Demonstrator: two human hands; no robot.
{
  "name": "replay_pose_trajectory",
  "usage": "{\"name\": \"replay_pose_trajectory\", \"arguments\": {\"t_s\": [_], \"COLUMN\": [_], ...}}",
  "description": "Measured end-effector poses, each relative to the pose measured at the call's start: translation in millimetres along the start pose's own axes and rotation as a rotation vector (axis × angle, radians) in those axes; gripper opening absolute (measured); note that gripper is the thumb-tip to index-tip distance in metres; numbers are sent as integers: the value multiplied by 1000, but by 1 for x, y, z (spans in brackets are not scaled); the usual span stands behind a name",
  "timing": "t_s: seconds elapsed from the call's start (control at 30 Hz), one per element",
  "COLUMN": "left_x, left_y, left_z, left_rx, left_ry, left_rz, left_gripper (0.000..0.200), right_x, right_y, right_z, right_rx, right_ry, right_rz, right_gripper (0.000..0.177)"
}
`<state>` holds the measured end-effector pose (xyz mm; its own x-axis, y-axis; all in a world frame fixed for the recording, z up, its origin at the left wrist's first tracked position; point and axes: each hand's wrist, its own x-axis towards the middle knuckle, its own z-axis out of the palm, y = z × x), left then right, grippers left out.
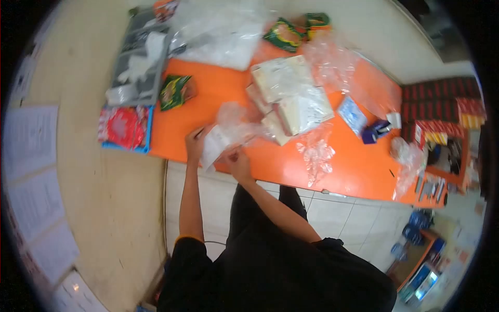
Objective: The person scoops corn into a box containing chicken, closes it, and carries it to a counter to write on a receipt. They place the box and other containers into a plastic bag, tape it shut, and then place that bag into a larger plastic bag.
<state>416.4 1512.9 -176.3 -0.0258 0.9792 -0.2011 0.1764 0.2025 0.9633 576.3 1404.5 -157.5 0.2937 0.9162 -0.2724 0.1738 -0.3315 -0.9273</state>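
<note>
Near the front edge of the orange table, my left hand pinches the left edge of a white paper slip. My right hand is closed at the slip's lower right, where crumpled clear plastic lies against the paper; exactly what its fingertips grip is too small to make out. The plastic spreads from the slip toward a stack of pale flat packets in clear wrap. A green snack packet lies beyond my left hand.
At the left stand a grey divided tray and a blue tray with red packets. Clear plastic bags lie at the back. Right of the stack are a blue-white packet, loose plastic and dark red-striped boxes.
</note>
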Motion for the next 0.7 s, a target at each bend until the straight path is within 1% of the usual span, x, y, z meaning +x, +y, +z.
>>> {"name": "replay_pose_trajectory", "arguments": {"t_s": [0.07, 0.17, 0.2, 0.23, 0.27, 0.3, 0.33, 0.37, 0.4, 0.43, 0.47, 0.5, 0.53, 0.57, 0.6, 0.63, 0.7], "left_x": [6, 18, 19, 17, 17, 27, 6, 10, 2, -12, -22, -31, -45, -46, -51, -60, -68], "left_y": [2, 13, 14, -1, -29, -39, 15, -20, -23, 16, 13, 39, 74, 96, 115, 137, 228], "left_z": [-3, -3, -3, -8, -13, -16, 1, -4, -4, -2, -2, 3, 5, 7, 10, 16, 54], "left_rx": [68, 148, 175, 204, 233, 257, 293, 154, 119, 191, -4, -21, -36, -92, -142, -194, -169], "left_ry": [148, -26, -82, -143, -199, -254, -159, -214, -235, -233, -186, -178, -170, -151, -134, -120, -47], "left_rz": [-171, -165, -45, -97, -137, -152, -107, -62, -97, -19, -177, -180, -198, -161, -142, -134, 33], "left_gripper": [20, 23, 30, 32, 34, 37, 38, 39, 41, 42, 40, 37, 33, 31, 29, 27, 22], "right_x": [-1, 5, 6, 4, 7, 14, 21, 12, 8, 4, -2, -2, -2, -3, -4, -4, 4], "right_y": [1, -1, 0, 23, 67, 70, 73, 51, 42, 32, 23, 8, -10, -35, -67, -103, -163], "right_z": [-9, -20, -24, -17, -2, 1, 4, -2, -6, -11, -19, -34, -54, -75, -100, -121, -161], "right_rx": [-40, -5, -30, 212, 457, 660, 863, 1026, 1201, 1373, 1371, 1257, 1026, 835, 671, 623, 531], "right_ry": [6, -8, -78, -104, -129, -135, -144, -147, -168, -171, -241, -335, -422, -460, -454, -417, -347], "right_rz": [-40, 60, 194, 195, 179, 179, 182, 218, 334, 459, 433, 330, 140, 7, -67, -25, 70], "right_gripper": [34, 39, 32, 31, 32, 30, 30, 29, 28, 28, 28, 30, 33, 37, 41, 46, 57]}}
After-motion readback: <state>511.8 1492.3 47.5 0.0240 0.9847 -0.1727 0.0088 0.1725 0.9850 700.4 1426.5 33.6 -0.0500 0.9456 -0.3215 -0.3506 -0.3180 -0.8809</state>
